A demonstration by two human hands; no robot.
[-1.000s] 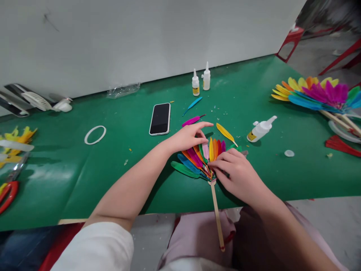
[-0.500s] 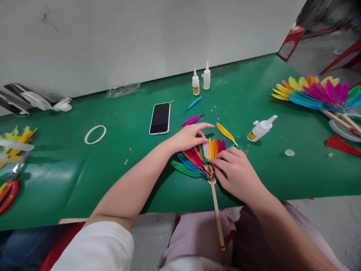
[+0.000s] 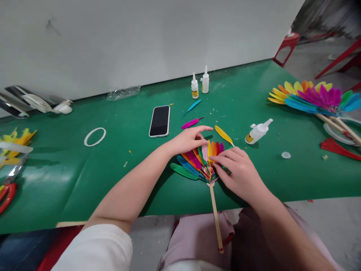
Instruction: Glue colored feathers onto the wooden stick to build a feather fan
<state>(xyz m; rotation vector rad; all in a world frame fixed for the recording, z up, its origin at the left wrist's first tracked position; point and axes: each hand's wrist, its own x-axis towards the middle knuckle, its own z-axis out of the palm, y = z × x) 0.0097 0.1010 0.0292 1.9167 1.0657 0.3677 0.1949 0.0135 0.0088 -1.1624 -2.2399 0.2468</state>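
Note:
A fan of many-coloured feathers (image 3: 191, 162) lies on the green table, its pale wooden handle (image 3: 216, 218) sticking out past the front edge. At its top, my left hand (image 3: 189, 140) has thumb and bent fingers closed at the tips of the middle feathers, with the index finger stretched out. My right hand (image 3: 241, 171) pinches the lower part of a yellow feather (image 3: 209, 152) in the middle of the fan and covers much of its right side. A loose yellow feather (image 3: 224, 135) lies just beyond my hands.
Glue bottles stand behind, one white bottle (image 3: 258, 131) at right. A phone (image 3: 160, 121), magenta feather (image 3: 191, 123), blue feather (image 3: 193, 105) and white ring (image 3: 95, 137) lie around. Scissors (image 3: 8, 197) are at far left, finished-looking feather fans (image 3: 324, 96) at far right, a red tassel (image 3: 338, 150) below them.
My right hand's fingertips have shifted slightly on the middle yellow feather. My left hand stays at the feather tips. The whole view has tilted a little.

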